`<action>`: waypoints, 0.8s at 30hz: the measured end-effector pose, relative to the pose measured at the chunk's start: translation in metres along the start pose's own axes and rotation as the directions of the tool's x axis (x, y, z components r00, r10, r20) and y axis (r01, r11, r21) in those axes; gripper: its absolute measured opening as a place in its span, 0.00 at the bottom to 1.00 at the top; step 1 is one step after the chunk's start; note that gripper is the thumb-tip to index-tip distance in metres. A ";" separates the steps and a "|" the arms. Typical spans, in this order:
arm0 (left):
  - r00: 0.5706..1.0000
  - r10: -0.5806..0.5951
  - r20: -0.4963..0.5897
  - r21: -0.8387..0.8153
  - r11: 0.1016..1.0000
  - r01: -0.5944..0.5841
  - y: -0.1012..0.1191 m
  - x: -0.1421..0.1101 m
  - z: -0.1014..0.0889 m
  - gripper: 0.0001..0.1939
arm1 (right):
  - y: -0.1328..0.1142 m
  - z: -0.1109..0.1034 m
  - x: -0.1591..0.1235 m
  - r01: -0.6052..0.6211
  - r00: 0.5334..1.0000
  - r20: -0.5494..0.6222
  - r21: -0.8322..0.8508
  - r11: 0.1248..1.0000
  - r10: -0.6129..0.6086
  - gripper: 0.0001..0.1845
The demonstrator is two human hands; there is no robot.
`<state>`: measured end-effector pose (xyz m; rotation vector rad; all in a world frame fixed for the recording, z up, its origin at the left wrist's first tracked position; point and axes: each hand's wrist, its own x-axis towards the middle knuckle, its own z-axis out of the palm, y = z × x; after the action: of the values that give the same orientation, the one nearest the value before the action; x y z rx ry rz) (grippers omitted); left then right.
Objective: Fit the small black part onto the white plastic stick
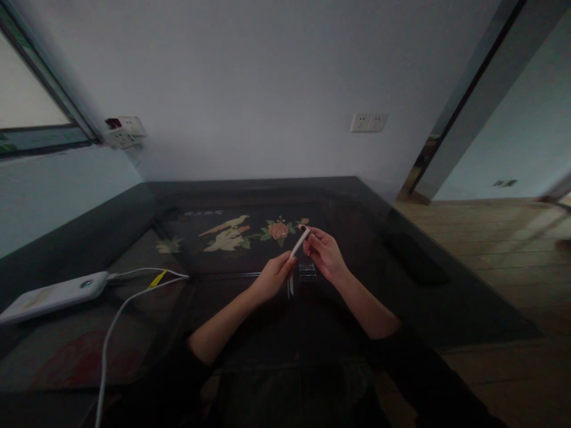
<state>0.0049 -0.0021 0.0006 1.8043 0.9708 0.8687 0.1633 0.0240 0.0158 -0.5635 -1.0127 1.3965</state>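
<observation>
A slim white stick (pixel 300 242) with a dark upper end slants up and to the right above the table. My left hand (pixel 273 276) is closed round its lower end. At the upper end my right hand (pixel 325 254) is closed, thumb and fingers pinching around the dark tip; what exactly lies between them is too small to make out. Just below the hands, a small clear pack (pixel 307 272) with dark rows lies on the table. Beside it is a thin white strip (pixel 291 288), partly hidden by my left hand.
The dark, glossy table (pixel 250 333) has a bird-and-flower picture on its top. At left lies a white power bank (pixel 57 294) with a white cable (pixel 107 339) and yellow tag (pixel 157 279). A dark flat object (pixel 414 258) lies at right. Wall sockets (pixel 369 122) are behind.
</observation>
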 end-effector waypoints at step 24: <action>0.981 0.015 -0.196 0.203 0.979 0.026 -0.006 0.005 -0.003 0.15 | 0.002 0.003 0.000 -0.015 1.000 -0.028 -0.022 1.000 0.014 0.19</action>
<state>0.0027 0.0054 -0.0028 1.9127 1.2290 0.9880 0.1598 0.0234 0.0153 -0.6060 -1.0045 1.3880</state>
